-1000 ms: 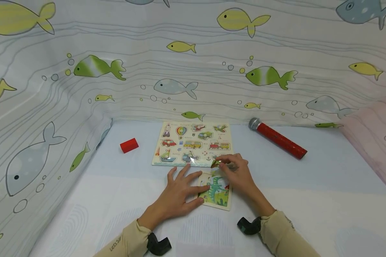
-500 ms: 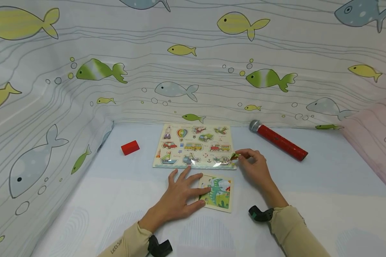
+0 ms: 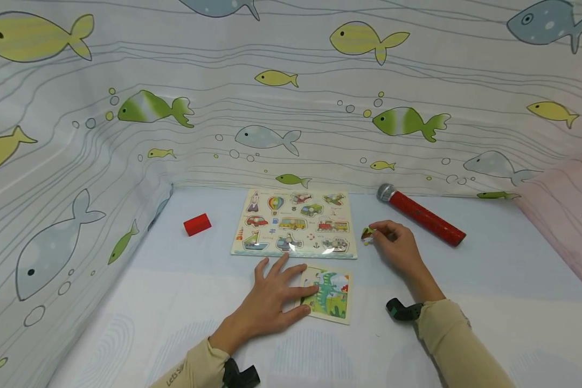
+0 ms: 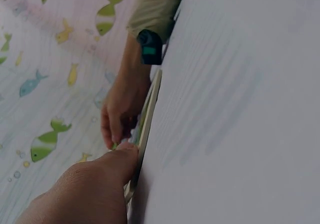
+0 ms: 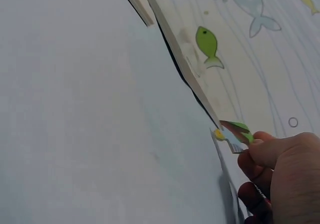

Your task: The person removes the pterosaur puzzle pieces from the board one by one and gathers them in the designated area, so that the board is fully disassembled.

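My left hand (image 3: 274, 299) lies with its fingers spread, the index finger and thumb resting on a small square puzzle (image 3: 337, 296) with a dinosaur picture. In the left wrist view, the thumb covers part of the puzzle's edge. To the right of a larger board, my right hand (image 3: 400, 248) pinches a small green and brown puzzle piece (image 3: 367, 232) between thumb and fingertips. The right wrist view shows that piece (image 5: 240, 129) tilted, with a pale blue part (image 5: 231, 138) with yellow on it just below. Whether these are separate pieces, I cannot tell.
The larger vehicle picture board (image 3: 315, 237) lies flat behind the small puzzle. A red block (image 3: 197, 224) sits at the left. At the back right lies a red microphone-shaped object (image 3: 422, 215) with a silver end. Fish-patterned cloth (image 3: 320, 108) stands behind the table.
My right hand has moved right with the puzzle piece, from above the small puzzle to the table beside the vehicle board. My left hand has stayed on the small puzzle.
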A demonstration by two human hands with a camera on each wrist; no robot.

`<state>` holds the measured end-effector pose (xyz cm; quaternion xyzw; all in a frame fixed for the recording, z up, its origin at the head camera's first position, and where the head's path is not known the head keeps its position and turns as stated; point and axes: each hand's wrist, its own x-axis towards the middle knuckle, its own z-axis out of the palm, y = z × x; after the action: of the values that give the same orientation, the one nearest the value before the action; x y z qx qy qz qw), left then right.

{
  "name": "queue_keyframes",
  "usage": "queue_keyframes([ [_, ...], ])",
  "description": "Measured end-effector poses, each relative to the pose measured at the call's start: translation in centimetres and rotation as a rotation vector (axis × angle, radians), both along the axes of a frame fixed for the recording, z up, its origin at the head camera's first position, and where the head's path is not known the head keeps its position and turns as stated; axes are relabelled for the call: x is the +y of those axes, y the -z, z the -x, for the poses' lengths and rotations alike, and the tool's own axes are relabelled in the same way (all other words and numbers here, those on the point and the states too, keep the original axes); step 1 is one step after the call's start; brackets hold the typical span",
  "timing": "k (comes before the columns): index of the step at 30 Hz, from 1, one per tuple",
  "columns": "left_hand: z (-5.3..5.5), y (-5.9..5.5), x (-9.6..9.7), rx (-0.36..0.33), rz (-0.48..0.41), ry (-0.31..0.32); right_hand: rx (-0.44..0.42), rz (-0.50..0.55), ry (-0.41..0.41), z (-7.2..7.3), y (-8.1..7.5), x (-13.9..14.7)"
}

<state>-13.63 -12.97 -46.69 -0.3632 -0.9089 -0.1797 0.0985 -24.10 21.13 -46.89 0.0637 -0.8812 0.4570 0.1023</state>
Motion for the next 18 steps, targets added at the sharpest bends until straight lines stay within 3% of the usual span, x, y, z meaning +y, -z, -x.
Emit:
queue_keyframes([
  [10, 0.0, 0.0, 0.1, -0.011, -0.008, 0.002, 0.033, -0.069, -0.006, 1.3, 0.5, 1.0],
  [18, 0.0, -0.2, 0.1, -0.034, -0.008, -0.003, 0.004, -0.116, 0.012, 1.4, 0.7, 1.1],
])
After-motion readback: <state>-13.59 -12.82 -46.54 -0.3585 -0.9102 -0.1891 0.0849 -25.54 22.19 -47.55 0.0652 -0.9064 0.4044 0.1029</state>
